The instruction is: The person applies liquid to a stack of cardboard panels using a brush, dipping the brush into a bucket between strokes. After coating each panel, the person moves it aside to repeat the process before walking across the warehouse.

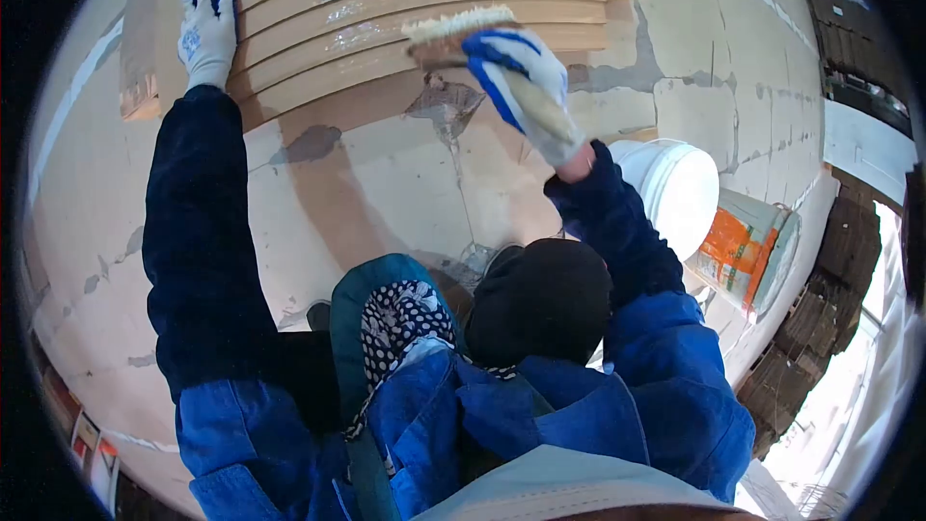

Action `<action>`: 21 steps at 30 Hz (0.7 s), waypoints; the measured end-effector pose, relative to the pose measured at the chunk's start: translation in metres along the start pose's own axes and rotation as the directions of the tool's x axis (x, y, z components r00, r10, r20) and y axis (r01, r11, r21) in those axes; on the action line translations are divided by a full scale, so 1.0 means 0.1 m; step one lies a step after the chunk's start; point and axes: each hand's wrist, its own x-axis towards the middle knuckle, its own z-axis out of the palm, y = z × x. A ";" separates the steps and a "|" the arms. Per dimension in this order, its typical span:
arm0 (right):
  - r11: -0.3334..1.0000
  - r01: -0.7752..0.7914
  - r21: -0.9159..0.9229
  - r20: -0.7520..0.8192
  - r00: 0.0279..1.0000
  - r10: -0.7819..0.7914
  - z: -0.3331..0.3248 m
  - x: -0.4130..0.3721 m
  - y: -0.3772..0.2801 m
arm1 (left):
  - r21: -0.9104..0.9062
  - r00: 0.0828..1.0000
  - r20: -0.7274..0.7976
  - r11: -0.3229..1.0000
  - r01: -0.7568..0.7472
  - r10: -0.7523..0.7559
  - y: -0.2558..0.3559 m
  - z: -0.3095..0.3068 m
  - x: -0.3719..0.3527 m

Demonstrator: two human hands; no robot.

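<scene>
Tan cardboard-like sheets (pixel 386 0) lie fanned in overlapping rows, with shiny wet-looking streaks down their middle. My left hand (pixel 207 34), in a white glove with blue fingertips, rests at their left edge, fingers spread. In a matching glove, my right hand (pixel 526 82) is wrapped round the handle of a wide brush (pixel 449 39). Its pale bristles point away from me, over the lower right rows of the sheets. The handle runs back along my palm and is partly hidden by the fingers.
A white bucket (pixel 687 195) stands just right of my right forearm. Beyond it is an orange-and-grey labelled pail (pixel 738 251). Dark brown stacks (pixel 805 328) line the right side. The pale floor (pixel 415 183) has grey patches and cracks.
</scene>
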 end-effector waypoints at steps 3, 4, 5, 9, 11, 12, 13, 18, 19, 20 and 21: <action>0.997 -0.043 0.058 0.002 0.999 0.043 -0.11 -0.10 0.01 | 0.021 1.000 -0.010 1.000 -0.017 0.017 -0.02 0.00 0.00; 0.996 -0.058 0.074 0.038 0.998 0.055 -0.16 -0.19 -0.05 | 0.020 1.000 -0.014 1.000 -0.016 0.017 -0.02 -0.01 -0.01; 0.958 -0.193 0.213 0.069 0.981 0.182 -0.19 -0.28 -0.18 | 0.021 1.000 -0.017 1.000 -0.018 0.018 0.00 -0.02 -0.02; 0.964 -0.257 0.074 0.119 0.961 0.248 -0.23 -0.37 -0.11 | 0.034 1.000 0.000 0.999 -0.020 0.020 0.05 -0.05 -0.01; 0.861 -0.397 0.320 0.094 0.917 0.388 -0.32 0.24 -0.30 | 0.035 1.000 -0.008 0.999 -0.024 0.024 0.05 -0.04 -0.02; 0.895 -0.263 0.360 -0.002 0.959 0.283 -0.25 0.53 -0.08 | 0.035 1.000 -0.009 0.999 -0.027 0.027 0.06 -0.05 -0.01; 0.898 -0.179 0.401 -0.014 0.979 0.202 -0.18 0.92 0.12 | 0.011 1.000 0.013 1.000 -0.007 0.007 0.09 -0.09 -0.01; 0.846 -0.286 0.449 -0.009 0.946 0.325 0.17 2.44 0.62 | 0.020 1.000 -0.003 1.000 -0.014 0.014 0.12 -0.10 -0.01; 0.820 -0.297 0.489 0.014 0.943 0.333 0.17 2.47 0.70 | 0.018 1.000 0.017 1.000 -0.010 0.009 0.14 -0.12 -0.01; 0.792 -0.312 0.525 0.040 0.939 0.343 0.17 2.41 0.66 | 0.016 0.999 0.041 1.000 -0.004 0.003 0.15 -0.13 -0.01; 0.642 -0.327 0.693 0.092 0.924 0.371 0.18 2.21 0.63 | 0.004 0.999 0.047 1.000 0.008 -0.008 0.16 -0.15 -0.02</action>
